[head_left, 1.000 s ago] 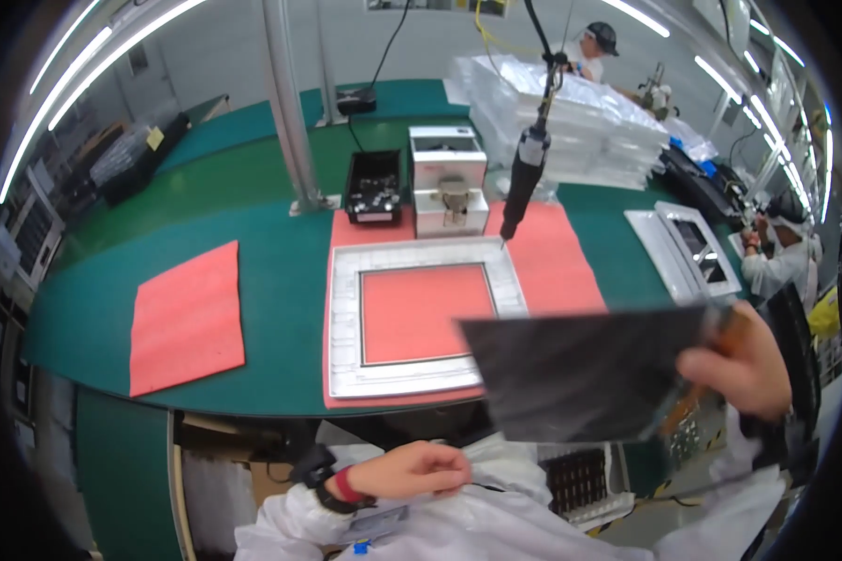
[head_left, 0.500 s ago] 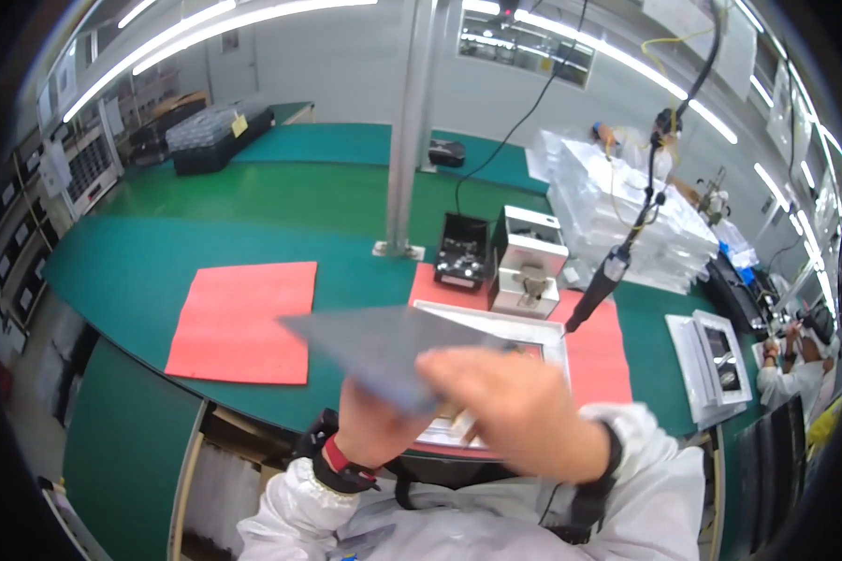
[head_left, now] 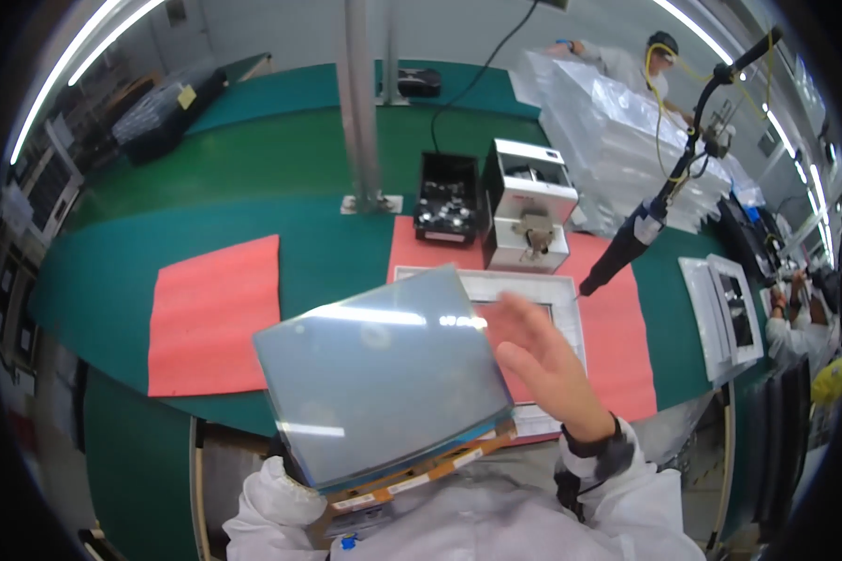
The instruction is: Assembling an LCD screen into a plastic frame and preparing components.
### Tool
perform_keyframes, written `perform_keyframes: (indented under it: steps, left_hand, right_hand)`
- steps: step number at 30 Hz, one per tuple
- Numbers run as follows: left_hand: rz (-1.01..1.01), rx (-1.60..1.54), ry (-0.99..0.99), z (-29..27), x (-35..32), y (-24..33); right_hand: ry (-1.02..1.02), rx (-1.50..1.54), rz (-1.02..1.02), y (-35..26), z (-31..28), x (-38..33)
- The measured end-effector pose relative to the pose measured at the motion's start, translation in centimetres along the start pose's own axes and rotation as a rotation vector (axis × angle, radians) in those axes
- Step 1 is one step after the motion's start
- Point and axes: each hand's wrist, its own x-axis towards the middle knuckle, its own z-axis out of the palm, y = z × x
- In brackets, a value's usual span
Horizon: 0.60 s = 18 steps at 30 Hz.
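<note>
The panel [head_left: 384,374] now shows a pale, glossy face — dark before.

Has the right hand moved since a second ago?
Yes, leftward: a second ago the right hand was well right of the central white frame; now it appears over the frame's right side.

panel [head_left: 384,374]: glassy gray rectangle, pretty shiny, light streaks all over it, orange strip w/ white labels on the near edge | held up, kinda askew | frame [head_left: 519,284]: white, flat on pink mat [head_left: 617,355], partly hidden behind panel
</note>
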Motion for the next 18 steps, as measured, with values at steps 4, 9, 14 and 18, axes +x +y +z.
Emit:
perform_keyframes:
  steps: [4,9,14,18]
  left_hand:
    - [-0.112,-0.149,-0.037,-0.2,-0.5,-1.4]
    - [-0.570,-0.774,0.173,-1.3,2.3,1.1]
    - [-0.434,-0.272,-0.179,-2.7,6.4,1.6]
    - [-0.484,-0.254,-0.198,-2.9,7.1,0.9]
  right_hand:
    - [0.012,0.468,0.341,1.4,0.3,-1.4]
    - [0.158,0.480,0.310,3.2,-1.8,-2.3]
    - [0.412,0.312,0.241,3.6,-3.0,-1.9]
    - [0.347,0.149,0.200,4.0,-3.7,-1.0]
